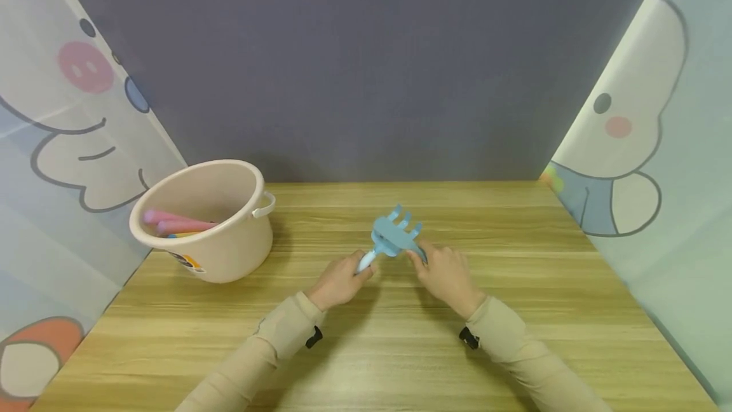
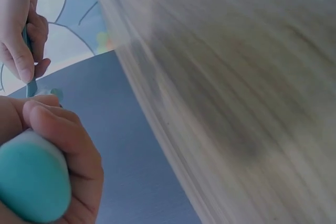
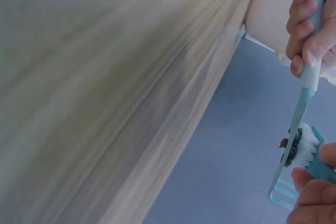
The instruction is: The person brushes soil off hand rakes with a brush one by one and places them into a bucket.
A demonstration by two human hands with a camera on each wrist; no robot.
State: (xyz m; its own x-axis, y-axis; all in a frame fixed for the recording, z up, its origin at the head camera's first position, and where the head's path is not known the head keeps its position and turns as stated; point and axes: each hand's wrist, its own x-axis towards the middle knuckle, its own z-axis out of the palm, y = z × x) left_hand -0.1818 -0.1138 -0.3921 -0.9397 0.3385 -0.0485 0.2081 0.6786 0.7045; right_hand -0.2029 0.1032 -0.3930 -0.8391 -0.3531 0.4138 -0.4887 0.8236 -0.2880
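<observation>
In the head view my left hand (image 1: 340, 278) grips the pale handle of a blue hand fork (image 1: 394, 212) with several short tines, held above the table. My right hand (image 1: 448, 272) holds a blue brush (image 1: 391, 232) by its handle, its head lying across the fork's head. The right wrist view shows the brush's white bristles (image 3: 308, 148) facing the fork, with dark brown clumps (image 3: 291, 148) between them. Close up in the left wrist view, the turquoise end of the fork's handle (image 2: 34, 177) pokes out of my left fist.
A cream bucket (image 1: 240, 247) with a white carrying handle stands at the table's left, with pink and yellow handles inside. Behind the wood-grain table (image 1: 343, 367) rises a dark panel (image 1: 366, 68). Cartoon-printed sheets (image 1: 635, 113) close both sides.
</observation>
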